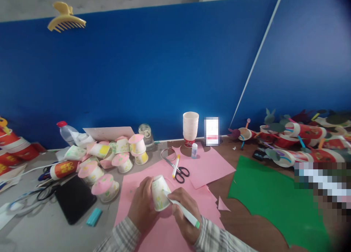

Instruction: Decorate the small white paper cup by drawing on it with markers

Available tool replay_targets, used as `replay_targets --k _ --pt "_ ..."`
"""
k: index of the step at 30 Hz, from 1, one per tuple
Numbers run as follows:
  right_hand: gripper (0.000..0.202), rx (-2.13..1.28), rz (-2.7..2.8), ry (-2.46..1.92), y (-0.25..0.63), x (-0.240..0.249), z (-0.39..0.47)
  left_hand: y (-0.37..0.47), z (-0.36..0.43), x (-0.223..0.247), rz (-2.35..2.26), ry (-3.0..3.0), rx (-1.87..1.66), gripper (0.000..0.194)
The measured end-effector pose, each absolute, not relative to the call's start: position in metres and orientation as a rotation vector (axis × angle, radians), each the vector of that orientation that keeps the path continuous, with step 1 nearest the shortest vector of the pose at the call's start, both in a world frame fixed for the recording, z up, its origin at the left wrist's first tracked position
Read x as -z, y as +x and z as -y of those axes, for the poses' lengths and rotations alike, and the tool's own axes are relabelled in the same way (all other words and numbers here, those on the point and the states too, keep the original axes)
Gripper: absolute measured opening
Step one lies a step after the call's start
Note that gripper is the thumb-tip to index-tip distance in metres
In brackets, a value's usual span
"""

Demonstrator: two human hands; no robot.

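A white paper cup point(159, 197) with green and yellow drawings is tilted above the pink paper point(128, 193). My left hand point(143, 204) is wrapped round its left side. In my right hand point(185, 211) is a white marker point(186, 212) with a green end, its tip against the cup's right side. Just behind the hands lie black-handled scissors point(179, 172) and a white and yellow marker point(176, 166). A small glue bottle point(194, 151) stands on the pink sheet farther back.
Several decorated cups with pink tops point(105, 187) stand at the left, near a black tablet point(74, 199) and a turquoise block point(94, 217). Stacked cups point(190, 129) stand by the blue partition point(153, 69). Green paper point(274, 200) and red cup figures point(312, 131) are at the right.
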State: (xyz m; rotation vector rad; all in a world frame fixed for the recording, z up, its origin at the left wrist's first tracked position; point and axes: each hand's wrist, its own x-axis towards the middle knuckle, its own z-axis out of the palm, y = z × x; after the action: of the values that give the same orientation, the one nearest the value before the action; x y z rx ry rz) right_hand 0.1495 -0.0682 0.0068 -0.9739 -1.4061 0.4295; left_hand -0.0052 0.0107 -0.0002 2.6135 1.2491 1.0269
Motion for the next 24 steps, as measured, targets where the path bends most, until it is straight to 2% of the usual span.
replay_targets --k 10,24 --pt "0.024 -0.413 1.407 -0.979 0.1499 -0.0071 0.0687 -0.0065 -0.0126 0.0028 -1.247 2.611 -1.023 0.083" --pt "0.025 -0.411 1.421 -0.99 0.1494 -0.0058 0.0672 -0.0077 -0.0123 0.0029 -1.225 2.579 -1.018 0.082"
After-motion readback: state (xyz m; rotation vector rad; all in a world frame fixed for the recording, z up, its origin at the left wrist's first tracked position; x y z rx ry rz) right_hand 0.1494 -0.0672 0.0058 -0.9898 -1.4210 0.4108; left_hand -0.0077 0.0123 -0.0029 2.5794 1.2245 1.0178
